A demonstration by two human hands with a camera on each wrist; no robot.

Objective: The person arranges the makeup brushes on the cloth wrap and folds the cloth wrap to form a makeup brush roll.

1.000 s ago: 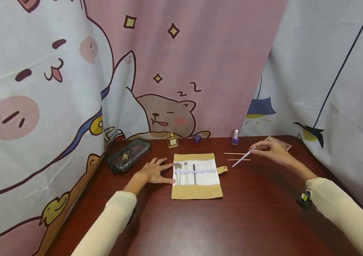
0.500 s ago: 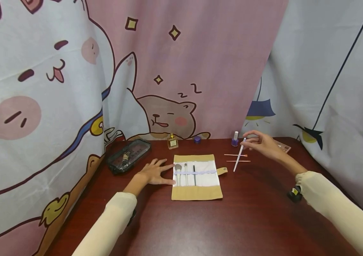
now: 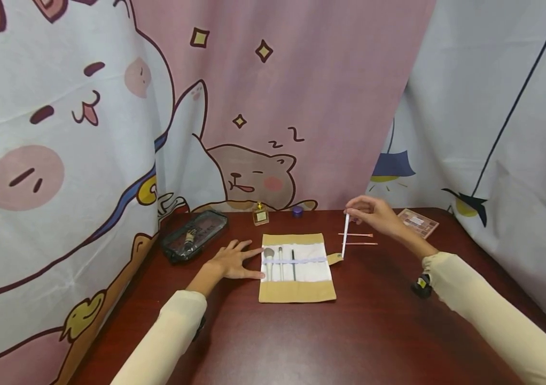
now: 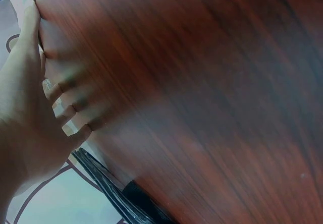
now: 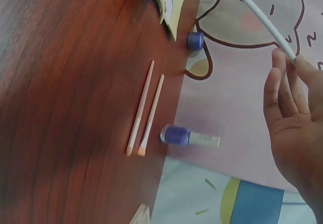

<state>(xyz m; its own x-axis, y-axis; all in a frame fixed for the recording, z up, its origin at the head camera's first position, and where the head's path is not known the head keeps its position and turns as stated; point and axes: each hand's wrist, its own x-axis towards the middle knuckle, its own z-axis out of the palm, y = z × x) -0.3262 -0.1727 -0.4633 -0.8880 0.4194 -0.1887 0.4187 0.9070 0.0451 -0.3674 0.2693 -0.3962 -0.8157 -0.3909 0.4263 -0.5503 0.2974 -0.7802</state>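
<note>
A tan brush roll (image 3: 297, 291) lies unfolded on the table, its white inside facing up. Under its lilac band sit a fluffy powder brush (image 3: 269, 256), a slim white brush (image 3: 280, 262) and a dark thin brush (image 3: 294, 267). My left hand (image 3: 231, 261) rests with spread fingers at the roll's left edge, thumb and index on its border. My right hand (image 3: 374, 215) pinches a slim white makeup brush (image 3: 345, 235) by its upper end. That brush hangs nearly upright, its lower end overlapping the roll's snap tab (image 3: 335, 259) in the head view.
Two thin pink brushes (image 5: 146, 113) lie right of the roll. Behind are a perfume bottle (image 3: 260, 215), a purple-lidded jar (image 3: 297, 212) and purple nail polish (image 5: 176, 134). A clear black-edged pouch (image 3: 201, 232) lies left, an eyeshadow palette (image 3: 418, 222) right. A curtain backs the table.
My right hand has moved left with the white brush, bringing it from slanted to nearly upright beside the roll's tab. My left hand has stayed at the roll's edge.
</note>
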